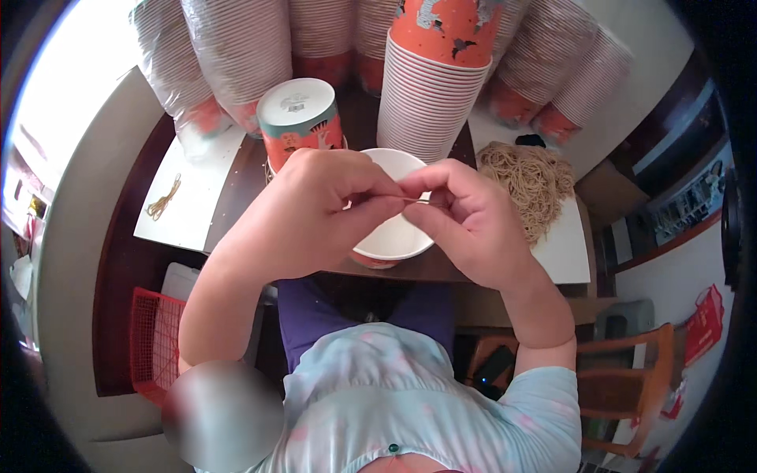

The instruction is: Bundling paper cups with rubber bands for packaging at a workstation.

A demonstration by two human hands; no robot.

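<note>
The upside-down cup [293, 143], far and left, has grey print. The left hand [335, 193] and right hand [475, 217] pinch a thin tan string [419, 200].

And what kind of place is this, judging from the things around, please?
Probably a small handwork space, perhaps in a home or workshop. What suggests it: a tall stack of printed paper buckets, more stacks in clear plastic, and a big tangle of beige cord.

A head-worn fisheye looks down on the table [234, 206].
</note>
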